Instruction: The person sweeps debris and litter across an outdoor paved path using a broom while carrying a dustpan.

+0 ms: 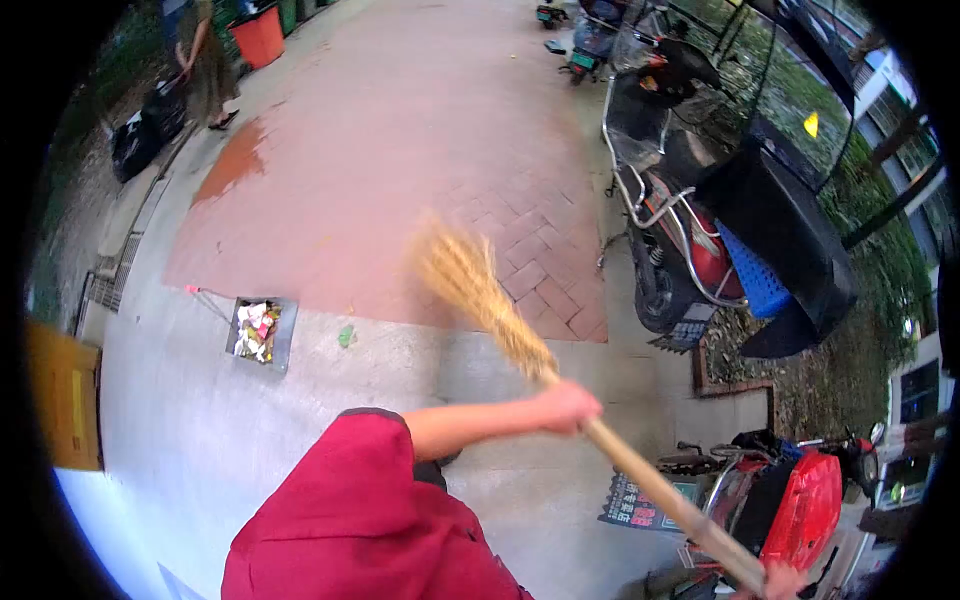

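A straw broom [470,285] slants across the view, its bristles blurred above the brick paving and its wooden handle [665,490] running down to the lower right. My left hand [568,406] is wrapped round the handle just behind the bristles. Near the handle's far end, at the bottom right edge, my right hand [782,580] grips it, partly cut off by the view. A dustpan [281,340] full of litter lies to the left on the concrete, with a green leaf [346,336] beside it.
Parked scooters [655,265] line the right side; a red one [805,505] stands at the lower right. At the upper left are a person [206,70], black bags [137,145] and an orange bin [258,38]. A yellow wooden object [65,400] is at the left edge.
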